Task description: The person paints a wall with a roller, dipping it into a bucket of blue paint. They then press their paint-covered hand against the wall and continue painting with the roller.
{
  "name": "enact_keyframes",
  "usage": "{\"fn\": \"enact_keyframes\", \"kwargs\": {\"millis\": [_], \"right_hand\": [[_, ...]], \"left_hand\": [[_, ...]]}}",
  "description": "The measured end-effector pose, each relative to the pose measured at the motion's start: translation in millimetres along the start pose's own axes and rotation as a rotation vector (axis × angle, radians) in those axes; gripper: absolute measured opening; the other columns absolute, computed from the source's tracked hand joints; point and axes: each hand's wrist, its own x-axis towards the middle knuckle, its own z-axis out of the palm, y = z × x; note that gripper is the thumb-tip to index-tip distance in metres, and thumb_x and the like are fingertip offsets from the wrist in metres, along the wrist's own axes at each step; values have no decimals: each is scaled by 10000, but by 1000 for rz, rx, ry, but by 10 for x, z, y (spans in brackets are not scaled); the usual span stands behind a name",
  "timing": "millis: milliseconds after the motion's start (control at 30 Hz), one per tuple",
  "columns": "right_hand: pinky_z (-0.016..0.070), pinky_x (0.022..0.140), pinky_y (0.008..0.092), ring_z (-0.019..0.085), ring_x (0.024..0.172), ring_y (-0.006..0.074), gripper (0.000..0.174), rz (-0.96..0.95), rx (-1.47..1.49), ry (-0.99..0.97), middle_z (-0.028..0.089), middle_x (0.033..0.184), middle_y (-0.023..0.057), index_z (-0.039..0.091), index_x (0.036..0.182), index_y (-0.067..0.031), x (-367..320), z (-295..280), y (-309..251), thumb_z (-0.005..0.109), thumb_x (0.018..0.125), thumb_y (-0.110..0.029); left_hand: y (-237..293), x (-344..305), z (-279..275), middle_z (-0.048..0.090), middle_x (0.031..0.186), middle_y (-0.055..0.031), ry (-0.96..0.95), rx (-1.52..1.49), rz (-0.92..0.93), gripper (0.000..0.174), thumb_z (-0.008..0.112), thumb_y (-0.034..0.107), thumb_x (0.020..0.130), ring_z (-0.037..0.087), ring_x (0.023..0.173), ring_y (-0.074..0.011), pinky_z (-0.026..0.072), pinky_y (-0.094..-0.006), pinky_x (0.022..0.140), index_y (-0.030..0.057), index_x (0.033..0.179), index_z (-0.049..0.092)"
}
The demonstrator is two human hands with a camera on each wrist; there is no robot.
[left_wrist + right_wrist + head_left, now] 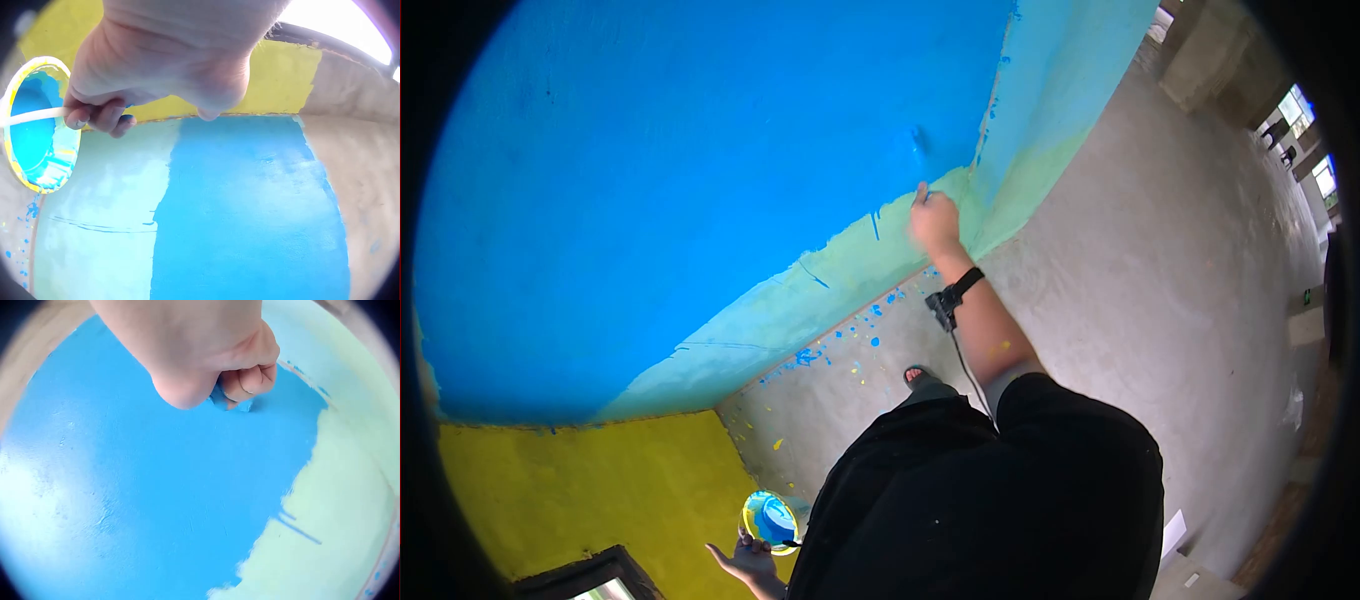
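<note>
My right hand is raised at the blue wall, near its lower right border. Its curled fingers grip a blue-coated paintbrush, mostly hidden by the hand and blending with the wall colour. Low at the left, my left hand holds a paint bucket by its white handle, fingers hooked round it and thumb sticking out. Yellow smears mark the bucket's rim, and blue paint coats the inside.
Pale green wall borders the blue with a ragged edge and a few blue streaks. Below the left corner is a yellow wall with a dark-framed opening. Paint spots dot the grey floor beside a sandaled foot.
</note>
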Motion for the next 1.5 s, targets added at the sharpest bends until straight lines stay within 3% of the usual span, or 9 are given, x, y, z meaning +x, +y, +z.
{"fn": "enact_keyframes", "kwargs": {"millis": [167, 500, 633, 733, 800, 933, 1033, 1200, 1500], "right_hand": [[527, 758, 584, 674, 792, 492, 554, -45, -54, 191, 684, 790, 305, 696, 723, 31, 832, -364, 228, 461, 1041, -357], [546, 770, 565, 684, 782, 477, 565, -197, -115, -93, 692, 792, 288, 699, 704, -2, -147, -98, 48, 436, 1045, -368], [552, 732, 558, 682, 744, 465, 576, -258, -187, 38, 690, 758, 271, 696, 684, -14, 57, -189, 201, 439, 1047, -381], [542, 687, 561, 670, 713, 462, 600, -316, -228, 173, 677, 740, 281, 671, 664, -9, 373, -377, 317, 446, 1052, -409], [535, 692, 571, 670, 757, 482, 624, -263, -277, 43, 683, 790, 294, 692, 790, 27, 523, -583, 323, 415, 1058, -464], [485, 952, 573, 616, 1105, 525, 899, -142, -341, -90, 666, 1129, 354, 698, 1043, 89, 681, -629, 305, 302, 1004, -717], [499, 838, 549, 671, 913, 458, 894, -223, -297, -151, 702, 934, 292, 692, 923, 89, 771, -459, 519, 396, 966, -753], [388, 563, 409, 452, 561, 190, 726, 33, 168, -170, 437, 571, 60, 498, 584, -10, 462, 43, 687, 626, 940, -630], [302, 492, 296, 359, 503, 82, 580, 75, 199, -535, 389, 558, -50, 430, 568, -117, -480, 545, 684, 675, 981, -443]], "left_hand": [[-74, -95, 57, 453, 668, 28, -3, -34, 21, 850, 515, 875, 808, 415, 538, -127, 324, -280, 534, 43, 944, 626], [-110, -52, 589, 458, 686, 27, -121, 22, 55, 854, 506, 862, 829, 416, 532, -124, 326, -267, 529, 27, 973, 615], [-203, -93, 622, 469, 684, 25, -120, -11, 48, 844, 498, 848, 846, 415, 525, -122, 335, -264, 530, 23, 978, 614], [-307, -262, 682, 546, 778, -11, -118, -55, 65, 936, 476, 828, 874, 509, 661, -144, 418, -274, 629, -51, 1174, 587], [-357, -444, 871, 576, 866, -40, -76, -103, 98, 1003, 477, 796, 900, 565, 815, -178, 461, -289, 746, -112, 1326, 511], [-368, -160, 507, 461, 794, 7, -131, -221, 46, 882, 497, 774, 908, 401, 650, -124, 336, -275, 638, -46, 1218, 587], [-403, -144, 364, 466, 806, 4, -138, -202, 68, 857, 483, 775, 912, 395, 657, -118, 335, -273, 666, -25, 1200, 592], [-389, -135, 448, 454, 793, 3, -31, -212, 70, 802, 476, 747, 936, 382, 663, -115, 329, -273, 672, -12, 1165, 597], [-680, -115, 99, 437, 776, 4, 156, -145, 19, 720, 475, 686, 976, 373, 653, -112, 321, -273, 662, -4, 1147, 590]]}}
